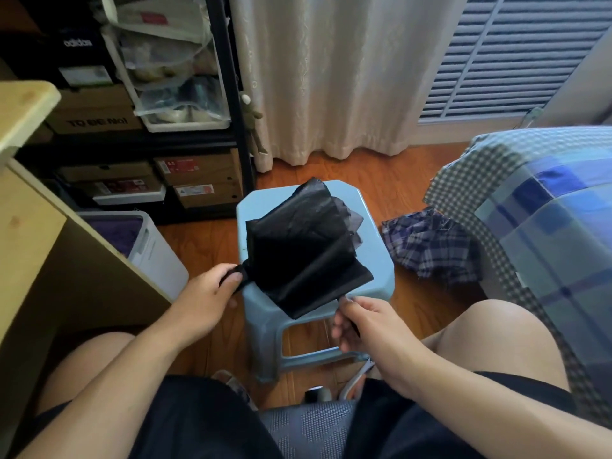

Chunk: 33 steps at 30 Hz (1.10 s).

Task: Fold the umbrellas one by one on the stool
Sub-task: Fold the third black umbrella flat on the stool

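Observation:
A black umbrella [304, 250] lies collapsed on the light blue plastic stool [381, 256], its loose canopy fanned out across the seat. My left hand [207, 298] pinches the black closure strap at the canopy's left edge. My right hand [361, 321] grips the umbrella's dark handle just off the stool's front edge; most of the handle is hidden in my fingers. A second umbrella [430, 246], blue and white plaid, lies crumpled on the wooden floor to the right of the stool.
A wooden desk [29, 207] stands at the left with a white storage bin [155, 253] beside it. Black shelves [159, 140] hold shoe boxes behind. A bed with checked bedding [536, 207] fills the right. My knees flank the stool.

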### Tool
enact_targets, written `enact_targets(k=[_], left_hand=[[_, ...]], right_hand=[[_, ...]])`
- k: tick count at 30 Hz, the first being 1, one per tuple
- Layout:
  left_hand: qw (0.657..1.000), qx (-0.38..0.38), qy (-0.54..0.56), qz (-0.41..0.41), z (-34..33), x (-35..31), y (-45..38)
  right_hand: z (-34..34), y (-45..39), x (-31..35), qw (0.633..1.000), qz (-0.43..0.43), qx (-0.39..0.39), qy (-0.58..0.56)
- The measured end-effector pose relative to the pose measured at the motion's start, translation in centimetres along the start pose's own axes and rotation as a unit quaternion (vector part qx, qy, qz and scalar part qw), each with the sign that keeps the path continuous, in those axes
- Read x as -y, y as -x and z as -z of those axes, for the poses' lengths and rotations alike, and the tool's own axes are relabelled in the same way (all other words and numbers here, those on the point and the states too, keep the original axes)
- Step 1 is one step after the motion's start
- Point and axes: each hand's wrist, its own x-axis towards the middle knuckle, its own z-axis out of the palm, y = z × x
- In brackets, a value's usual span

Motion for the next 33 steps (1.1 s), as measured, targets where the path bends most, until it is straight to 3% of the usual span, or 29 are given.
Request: enact_targets(k=[9,13,16,21,24,26,29,33], left_hand=[[0.989,-0.127,-0.048,-0.051,-1.1,-0.3,-1.0],[0.985,-0.104,-0.105,-0.091,-1.3,-0.2,-0.9],[0.963,-0.115,-0.211,-0.120,-1.5,0.0,-0.9],[0.931,-0.117,-0.308,-0.159,-1.4,-0.8,-0.2],[0.956,-0.104,-0.242,-0.129,-1.4,-0.9,-0.5],[0.978,-0.055,-0.175,-0.097,-1.2,-0.6,-0.6],[0.986,0.025,-0.149,-0.073,-1.1,0.0,-0.3],[0.994,0.063,-0.068,-0.058,-0.9,0.6,-0.3]], right_hand=[[0.2,0.9,1.6,0.992,-0.079,0.022,-0.101],[0.2,1.1,1.7,0.984,-0.093,0.015,-0.151],[0.5,1.3,1.7,0.977,-0.098,0.014,-0.188],[0.7,1.7,2.8,0.982,-0.018,-0.039,-0.183],[0.6,1.6,3.7,0.985,0.034,-0.039,-0.164],[0.5,1.4,3.9,0.987,0.068,-0.021,-0.144],[1.0,1.0,3.6,0.989,0.132,-0.014,-0.061],[2.7,0.3,3.3,0.984,0.160,0.075,0.018]])
